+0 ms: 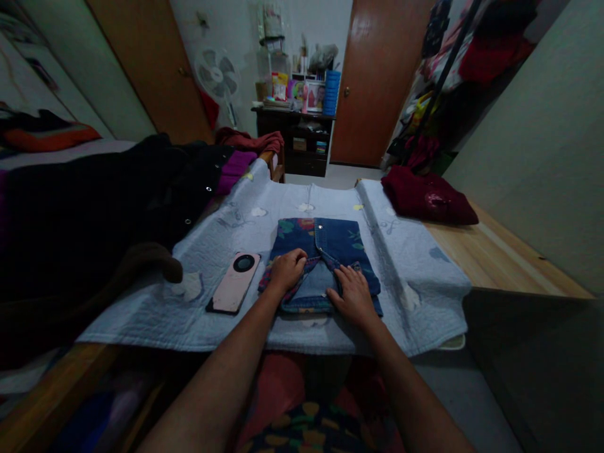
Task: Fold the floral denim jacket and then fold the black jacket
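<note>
While a pink phone (231,290) and maroon clothing (425,196) flank it, I see folded floral denim (340,231).
Left fingers (297,257) curl there, pinching I cannot tell; right fingers (348,274) rest loosely spread.

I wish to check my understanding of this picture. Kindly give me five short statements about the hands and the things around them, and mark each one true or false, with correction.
1. The left hand and the right hand both touch the folded denim garment. True.
2. The phone lies on the right hand's side of the denim garment. False: it lies on the left hand's side.
3. A pale quilted cloth is under the denim garment. True.
4. The phone lies with its screen up. False: its back, with a round camera area, faces up.
5. A dark red garment lies farther to the right than the right hand. True.
</note>
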The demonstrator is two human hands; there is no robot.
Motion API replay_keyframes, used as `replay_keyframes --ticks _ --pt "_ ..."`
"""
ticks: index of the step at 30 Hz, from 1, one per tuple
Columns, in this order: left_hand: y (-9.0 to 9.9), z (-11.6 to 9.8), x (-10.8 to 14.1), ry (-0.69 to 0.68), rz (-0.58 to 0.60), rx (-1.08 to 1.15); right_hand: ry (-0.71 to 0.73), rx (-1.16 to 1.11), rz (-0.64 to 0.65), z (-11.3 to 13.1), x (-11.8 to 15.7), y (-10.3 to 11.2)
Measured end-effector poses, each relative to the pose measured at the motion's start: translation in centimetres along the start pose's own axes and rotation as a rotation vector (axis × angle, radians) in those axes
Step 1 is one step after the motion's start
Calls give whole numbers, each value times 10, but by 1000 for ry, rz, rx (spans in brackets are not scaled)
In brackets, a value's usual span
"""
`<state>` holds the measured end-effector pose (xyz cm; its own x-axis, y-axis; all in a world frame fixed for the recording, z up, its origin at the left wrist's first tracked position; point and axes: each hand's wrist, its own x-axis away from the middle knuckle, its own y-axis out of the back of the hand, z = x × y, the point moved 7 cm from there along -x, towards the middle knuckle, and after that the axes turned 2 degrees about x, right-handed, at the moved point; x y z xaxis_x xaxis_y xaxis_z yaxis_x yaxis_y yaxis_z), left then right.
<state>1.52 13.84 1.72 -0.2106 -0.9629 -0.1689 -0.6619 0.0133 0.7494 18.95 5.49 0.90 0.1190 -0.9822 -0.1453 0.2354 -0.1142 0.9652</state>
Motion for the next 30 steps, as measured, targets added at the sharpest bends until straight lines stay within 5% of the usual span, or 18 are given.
replay_keyframes --ticks 30 --pt "4 -11 5 -10 79 -91 2 -29 4 -1 -13 -4"
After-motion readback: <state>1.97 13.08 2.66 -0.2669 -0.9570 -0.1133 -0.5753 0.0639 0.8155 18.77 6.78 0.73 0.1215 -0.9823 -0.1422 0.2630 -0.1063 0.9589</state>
